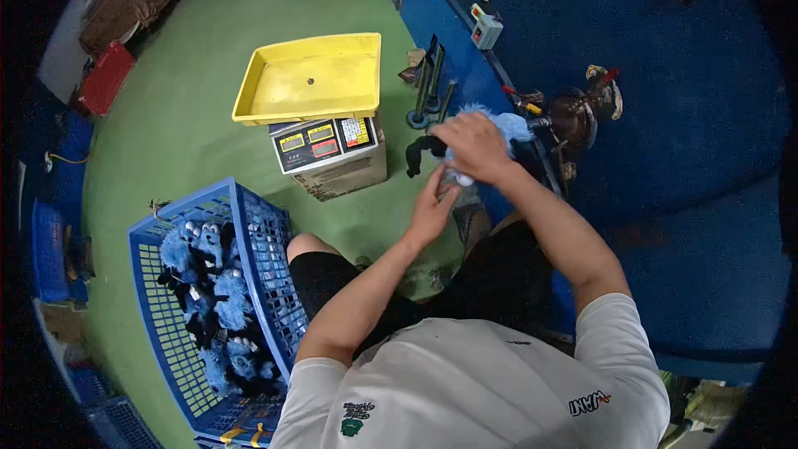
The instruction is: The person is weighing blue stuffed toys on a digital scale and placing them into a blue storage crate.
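R hand (475, 148) grips fuzzy blue toy (512, 126) nr metal fitting (573, 120), L hand (432, 209) just below; blue basket (187, 209) w/ plush toys (231, 291) at L, yellow tray (341, 83) atop scale (332, 148).

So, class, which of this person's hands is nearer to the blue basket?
Left. The left hand is right of the blue basket, at the near side of a fluffy toy; the right hand is farther right and forward, on top of that toy.
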A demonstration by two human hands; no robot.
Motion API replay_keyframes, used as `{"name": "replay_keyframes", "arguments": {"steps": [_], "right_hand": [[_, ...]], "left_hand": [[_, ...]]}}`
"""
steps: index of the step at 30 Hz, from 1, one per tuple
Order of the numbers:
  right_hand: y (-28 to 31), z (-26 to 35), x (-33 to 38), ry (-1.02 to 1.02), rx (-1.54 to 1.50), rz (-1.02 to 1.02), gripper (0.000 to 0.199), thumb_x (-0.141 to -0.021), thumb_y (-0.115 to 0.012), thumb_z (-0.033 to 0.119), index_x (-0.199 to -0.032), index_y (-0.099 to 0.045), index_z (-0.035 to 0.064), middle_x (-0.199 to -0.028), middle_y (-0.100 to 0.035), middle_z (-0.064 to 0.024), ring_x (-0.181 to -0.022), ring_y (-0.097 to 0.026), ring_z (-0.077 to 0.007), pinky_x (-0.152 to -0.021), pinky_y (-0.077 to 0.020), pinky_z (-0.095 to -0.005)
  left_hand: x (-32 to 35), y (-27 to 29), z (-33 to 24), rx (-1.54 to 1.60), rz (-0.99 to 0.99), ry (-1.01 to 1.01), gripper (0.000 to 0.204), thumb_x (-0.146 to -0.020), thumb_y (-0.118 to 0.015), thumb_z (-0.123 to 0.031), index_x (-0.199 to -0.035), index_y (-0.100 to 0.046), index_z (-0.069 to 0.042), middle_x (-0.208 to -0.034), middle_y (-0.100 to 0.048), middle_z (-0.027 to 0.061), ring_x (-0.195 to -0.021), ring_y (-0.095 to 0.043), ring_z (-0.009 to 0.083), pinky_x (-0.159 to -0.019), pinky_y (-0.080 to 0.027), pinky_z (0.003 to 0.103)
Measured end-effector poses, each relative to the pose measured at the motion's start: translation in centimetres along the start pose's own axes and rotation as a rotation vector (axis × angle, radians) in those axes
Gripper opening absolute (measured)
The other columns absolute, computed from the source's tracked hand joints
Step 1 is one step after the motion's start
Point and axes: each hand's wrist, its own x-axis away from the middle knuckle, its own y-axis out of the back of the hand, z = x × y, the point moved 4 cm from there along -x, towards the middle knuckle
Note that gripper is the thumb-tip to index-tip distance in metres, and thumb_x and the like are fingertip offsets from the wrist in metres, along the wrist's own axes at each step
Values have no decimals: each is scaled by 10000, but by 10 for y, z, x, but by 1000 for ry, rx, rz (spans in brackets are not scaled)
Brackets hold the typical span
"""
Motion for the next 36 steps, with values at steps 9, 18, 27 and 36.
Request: {"name": "replay_keyframes", "arguments": {"steps": [9,18,27,36], "right_hand": [[7,-90,67,-198,57,0,460,-700,-729,123,-1149,-630,138,-1008,-666,-43,-942,-597,-273,-848,-429,-402],[-3,-43,41,-209,18,34,346,-661,-766,102,-957,-588,129,-833,-592,-44,-812,-560,-271,-813,-427,-411],[-9,-23,23,-168,87,-91,273,-699,-739,167,-895,-551,135,-809,-619,-20,-806,-583,-256,-765,-441,-409],[3,-48,33,-19,-44,-22,304,-718,-764,229,-918,-552,139,-862,-604,-38,-852,-582,-254,-800,-451,-404]], "left_hand": [[9,4,-14,166,191,193,603,-1017,-592,-170,-1541,-315,-63,-1340,-607,153,-1148,-591,196,-956,-473,302],[-37,6,-78,308,-157,223,261,-1044,-530,-317,-1096,-539,-61,-888,-644,104,-743,-629,178,-681,-530,296],[-65,25,-106,8,-211,22,220,-1034,-528,-252,-1001,-582,-41,-775,-564,54,-578,-474,118,-511,-458,277],[-29,21,-95,205,-308,215,201,-1003,-566,-139,-1174,-580,-35,-924,-633,75,-596,-499,118,-507,-434,231]]}}
